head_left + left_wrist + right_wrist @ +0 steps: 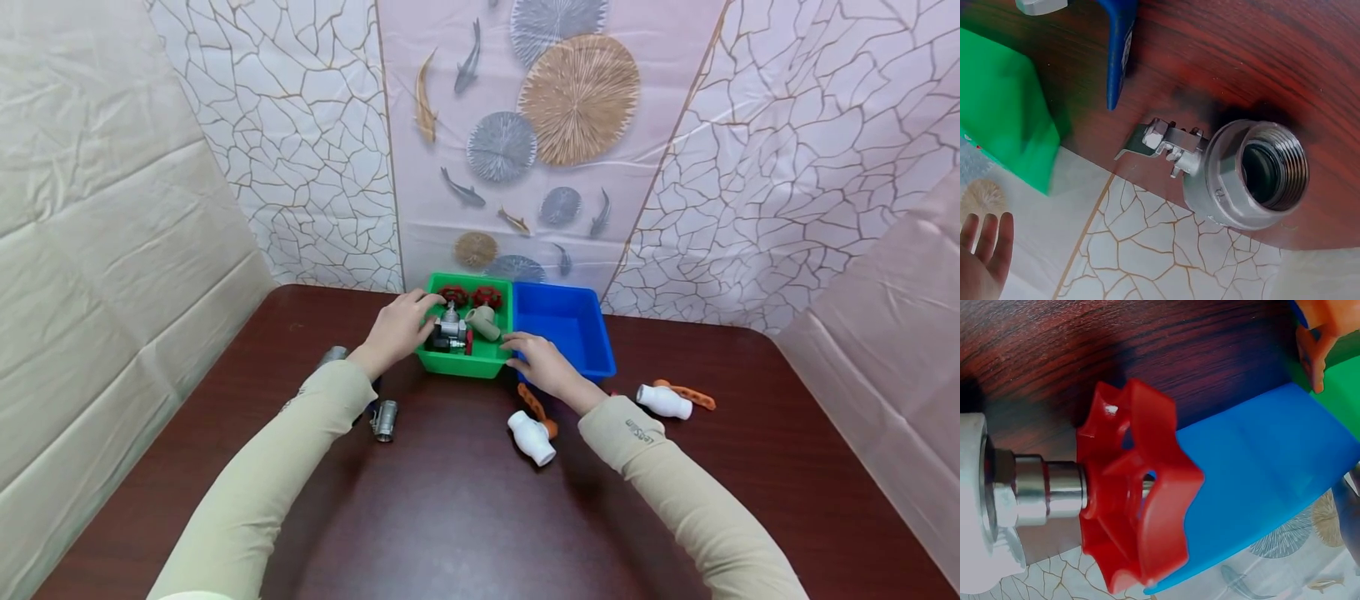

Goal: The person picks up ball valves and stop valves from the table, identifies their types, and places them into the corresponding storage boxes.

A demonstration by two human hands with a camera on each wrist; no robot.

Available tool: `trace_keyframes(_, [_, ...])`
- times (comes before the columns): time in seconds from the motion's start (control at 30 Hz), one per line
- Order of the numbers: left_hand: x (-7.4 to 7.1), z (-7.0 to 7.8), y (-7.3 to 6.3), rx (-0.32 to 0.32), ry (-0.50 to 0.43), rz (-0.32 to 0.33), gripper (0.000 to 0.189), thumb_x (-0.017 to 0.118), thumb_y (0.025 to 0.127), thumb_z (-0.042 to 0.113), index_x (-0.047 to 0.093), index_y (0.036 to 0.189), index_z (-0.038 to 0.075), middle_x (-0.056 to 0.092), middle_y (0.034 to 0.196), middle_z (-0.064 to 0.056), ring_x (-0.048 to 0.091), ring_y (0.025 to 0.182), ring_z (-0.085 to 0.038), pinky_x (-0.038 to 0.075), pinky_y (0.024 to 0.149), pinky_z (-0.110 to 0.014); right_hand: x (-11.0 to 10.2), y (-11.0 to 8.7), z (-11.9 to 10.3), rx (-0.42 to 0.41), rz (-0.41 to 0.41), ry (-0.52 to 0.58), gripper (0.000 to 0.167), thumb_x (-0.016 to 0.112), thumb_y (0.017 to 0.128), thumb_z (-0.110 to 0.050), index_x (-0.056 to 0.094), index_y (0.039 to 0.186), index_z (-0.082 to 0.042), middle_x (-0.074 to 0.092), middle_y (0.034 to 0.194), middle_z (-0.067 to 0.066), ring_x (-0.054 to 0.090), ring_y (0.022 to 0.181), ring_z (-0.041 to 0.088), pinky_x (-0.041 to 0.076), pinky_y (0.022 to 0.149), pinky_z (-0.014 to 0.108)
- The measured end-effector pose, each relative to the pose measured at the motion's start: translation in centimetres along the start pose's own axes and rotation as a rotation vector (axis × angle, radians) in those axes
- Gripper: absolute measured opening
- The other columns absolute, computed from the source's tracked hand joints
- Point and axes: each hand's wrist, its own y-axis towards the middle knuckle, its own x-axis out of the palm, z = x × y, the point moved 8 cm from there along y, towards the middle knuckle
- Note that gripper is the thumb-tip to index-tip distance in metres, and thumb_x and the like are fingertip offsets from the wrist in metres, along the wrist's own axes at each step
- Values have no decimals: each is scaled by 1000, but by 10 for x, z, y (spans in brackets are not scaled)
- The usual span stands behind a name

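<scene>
A green tray (468,367) holds several valves, among them a beige one (486,323) with a red handwheel (487,297) and a metal one (451,323). My left hand (399,327) reaches over the tray's left side, its fingers (986,240) extended in the left wrist view. At the tray's right side, beside the blue tray (606,358), is my right hand (546,365), fingers extended toward the rim; contact is hard to tell. Neither hand shows a valve in its grasp. The right wrist view barely shows the right hand.
White valves with orange levers lie at front centre (532,437) and right (664,402). Left, partly behind the arm, are metal ball valves (385,421), one large (1241,178) close to the left wrist. A red-handwheel valve (1135,487) sits near the right wrist.
</scene>
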Motion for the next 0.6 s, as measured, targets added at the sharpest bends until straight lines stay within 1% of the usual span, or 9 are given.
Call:
trace_keyframes(0.07, [0,-4,0,-32,-37,-1,32,57,94,20,58,125,13,61,114,-12,61,96,-29,53,71,-40,0,0,0,-2,3,-4,28,61,90,-6,64,117,3,55,131,21,55,120,35,49,94,44])
trace_keyframes(0.13, [-1,-9,0,-66,-96,-2,32,56,95,20,58,126,13,61,115,-13,61,89,-28,52,69,-41,0,0,0,-4,7,-7,27,61,90,-7,64,116,2,56,130,21,54,120,35,48,95,45])
trace_keyframes(0.17, [-1,-12,1,-84,-126,-9,33,56,95,21,57,127,13,61,114,-13,61,88,-27,52,69,-41,-1,0,0,-5,10,-9,27,61,91,-7,65,115,2,56,130,21,54,120,35,48,96,45])
trace_keyframes(0.23, [1,-17,0,-110,-202,-41,34,56,95,19,56,128,13,60,114,-13,61,87,-26,51,70,-41,-2,-1,-1,-11,18,-15,26,61,91,-8,65,114,2,57,128,21,54,120,35,47,97,46])
trace_keyframes(0.3, [3,-21,-1,-131,-261,-89,35,57,94,17,55,129,14,59,115,-12,61,88,-25,51,72,-41,-3,-2,-1,-17,24,-15,25,61,91,-9,66,113,1,58,127,21,54,120,35,46,97,46])
trace_keyframes(0.37, [6,-25,-3,-154,-304,-135,37,58,93,15,55,130,14,58,117,-11,61,96,-25,52,79,-41,-5,-4,-2,-23,31,-16,25,61,91,-9,66,113,1,58,126,21,54,119,35,47,97,47])
trace_keyframes(0.4, [7,-27,-4,-166,-324,-151,38,59,93,14,55,130,13,58,119,-11,61,98,-26,52,81,-42,-6,-5,-2,-24,34,-16,25,61,91,-9,66,113,1,58,126,21,54,119,35,46,97,47])
trace_keyframes(0.47, [8,-32,-7,-193,-338,-163,39,60,92,13,55,130,11,57,120,-12,61,101,-27,51,84,-44,-8,-7,-2,-25,42,-10,25,61,91,-9,66,113,1,59,125,21,54,118,35,46,97,47])
trace_keyframes(0.6, [8,-41,-10,-247,-359,-154,39,61,91,13,54,129,8,59,118,-16,61,100,-30,50,86,-46,-14,-11,-2,-26,61,0,24,62,90,-9,66,112,0,60,123,21,55,117,35,46,97,47])
